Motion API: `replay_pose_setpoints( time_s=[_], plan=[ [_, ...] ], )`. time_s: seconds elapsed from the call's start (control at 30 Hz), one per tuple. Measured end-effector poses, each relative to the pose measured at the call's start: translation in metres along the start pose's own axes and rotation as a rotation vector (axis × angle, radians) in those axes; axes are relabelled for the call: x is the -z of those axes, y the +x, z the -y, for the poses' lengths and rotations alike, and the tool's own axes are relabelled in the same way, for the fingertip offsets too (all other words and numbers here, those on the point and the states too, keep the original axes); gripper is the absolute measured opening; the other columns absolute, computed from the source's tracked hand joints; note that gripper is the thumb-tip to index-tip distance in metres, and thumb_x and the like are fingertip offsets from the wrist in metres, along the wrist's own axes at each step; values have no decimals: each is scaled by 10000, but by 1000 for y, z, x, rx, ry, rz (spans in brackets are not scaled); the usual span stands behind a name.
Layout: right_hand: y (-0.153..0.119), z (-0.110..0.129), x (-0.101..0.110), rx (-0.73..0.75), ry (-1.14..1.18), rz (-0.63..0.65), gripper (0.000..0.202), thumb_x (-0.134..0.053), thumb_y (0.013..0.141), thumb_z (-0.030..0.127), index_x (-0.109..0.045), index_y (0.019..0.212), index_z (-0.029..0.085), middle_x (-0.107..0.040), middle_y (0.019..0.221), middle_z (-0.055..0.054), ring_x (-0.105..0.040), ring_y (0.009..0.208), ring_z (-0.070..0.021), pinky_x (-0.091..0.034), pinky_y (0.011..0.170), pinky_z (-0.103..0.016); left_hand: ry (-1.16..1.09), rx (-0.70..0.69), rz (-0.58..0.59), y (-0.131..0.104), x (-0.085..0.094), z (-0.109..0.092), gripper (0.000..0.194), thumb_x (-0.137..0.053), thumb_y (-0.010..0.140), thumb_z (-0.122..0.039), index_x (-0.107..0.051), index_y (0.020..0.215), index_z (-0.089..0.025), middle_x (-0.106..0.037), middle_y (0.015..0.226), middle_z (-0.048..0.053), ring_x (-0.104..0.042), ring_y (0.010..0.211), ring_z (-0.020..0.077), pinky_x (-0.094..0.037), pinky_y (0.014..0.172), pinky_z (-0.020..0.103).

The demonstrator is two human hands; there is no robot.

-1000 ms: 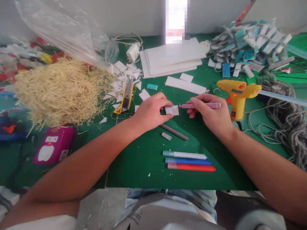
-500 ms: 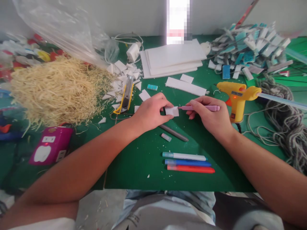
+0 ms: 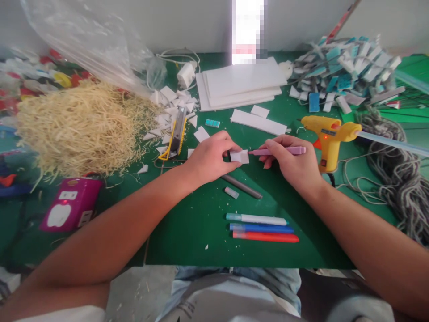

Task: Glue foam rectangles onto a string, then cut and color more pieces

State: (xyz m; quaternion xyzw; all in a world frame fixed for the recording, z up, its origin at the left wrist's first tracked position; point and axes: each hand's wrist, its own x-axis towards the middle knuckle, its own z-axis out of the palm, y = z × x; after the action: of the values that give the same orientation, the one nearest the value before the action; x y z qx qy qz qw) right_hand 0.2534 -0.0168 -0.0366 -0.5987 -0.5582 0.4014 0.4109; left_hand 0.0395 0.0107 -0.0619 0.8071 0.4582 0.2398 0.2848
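My left hand (image 3: 209,157) pinches a small white foam piece (image 3: 240,156) just above the green mat (image 3: 201,219). My right hand (image 3: 293,165) holds a pink marker (image 3: 281,151) with its tip touching the right edge of that piece. A grey pen (image 3: 243,186) and a small pale cap (image 3: 231,192) lie just below my hands. Three markers, teal-white (image 3: 256,218), blue (image 3: 261,228) and red (image 3: 265,236), lie side by side nearer to me.
A yellow glue gun (image 3: 330,136) stands right of my right hand, beside grey yarn (image 3: 398,179). White foam sheets (image 3: 239,85), foam scraps, a utility knife (image 3: 177,134), a straw pile (image 3: 80,127), a magenta box (image 3: 70,208) and a heap of finished pieces (image 3: 345,67) surround the mat.
The marker tip has moved left onto the edge of the foam piece. Both hands stay in nearly the same place.
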Motion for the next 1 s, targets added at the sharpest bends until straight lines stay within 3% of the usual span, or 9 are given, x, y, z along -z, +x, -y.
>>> replay_pose_setpoints(
  time_s=[0.23, 0.4, 0.57, 0.7, 0.77, 0.87, 1.0],
  plan=[
    [-1, -1, 0, 8, -29, 38, 254, -690, 844, 285, -696, 603, 205, -662, 509, 2, -552, 407, -114, -431, 405, -229, 23, -38, 14, 0, 0, 2, 267, -799, 788, -258, -781, 1046, -190, -635, 959, 18, -566, 718, 121, -520, 712, 278],
    [-1, -1, 0, 23, -24, 20, 199, -679, 852, 302, -743, 695, 199, -689, 560, -4, -603, 462, -123, -472, 449, -231, 24, -43, 10, -1, 1, 1, 265, -806, 787, -251, -786, 1046, -198, -627, 951, 17, -578, 742, 129, -522, 703, 272],
    [-1, -3, 0, 14, -14, 38, 246, -680, 840, 294, -706, 617, 194, -669, 529, -5, -557, 410, -109, -429, 408, -229, 6, -24, 6, -1, -1, 0, 270, -829, 772, -230, -795, 1036, -189, -624, 946, 16, -589, 758, 128, -524, 714, 268],
    [-1, -5, 0, 53, 20, 4, 197, -733, 841, 361, -740, 739, 192, -730, 636, -17, -593, 464, -116, -481, 454, -237, 19, -27, 2, -1, -1, 0, 273, -822, 778, -236, -795, 1047, -197, -630, 950, 15, -583, 743, 125, -530, 721, 272],
    [-1, -5, 0, 41, 11, 24, 208, -742, 834, 362, -733, 713, 192, -721, 617, -15, -576, 449, -112, -473, 441, -235, 29, -37, 1, -1, -1, 0, 258, -819, 783, -242, -797, 1037, -203, -632, 944, 15, -580, 726, 124, -527, 714, 273],
    [-1, -4, 0, 14, -9, 45, 274, -719, 845, 355, -702, 622, 196, -668, 531, -6, -548, 417, -111, -440, 409, -232, 49, -40, 2, -1, 0, 0, 370, -826, 779, -239, -777, 1144, -211, -634, 925, 9, -583, 706, 125, -523, 715, 277],
    [-1, -3, 0, 43, 15, 17, 195, -712, 843, 335, -733, 704, 200, -702, 592, -8, -584, 458, -117, -473, 451, -237, 34, -6, 8, -1, 1, -3, 594, -842, 762, -184, -690, 1336, -189, -647, 929, 3, -565, 662, 109, -511, 718, 275]
  ],
)
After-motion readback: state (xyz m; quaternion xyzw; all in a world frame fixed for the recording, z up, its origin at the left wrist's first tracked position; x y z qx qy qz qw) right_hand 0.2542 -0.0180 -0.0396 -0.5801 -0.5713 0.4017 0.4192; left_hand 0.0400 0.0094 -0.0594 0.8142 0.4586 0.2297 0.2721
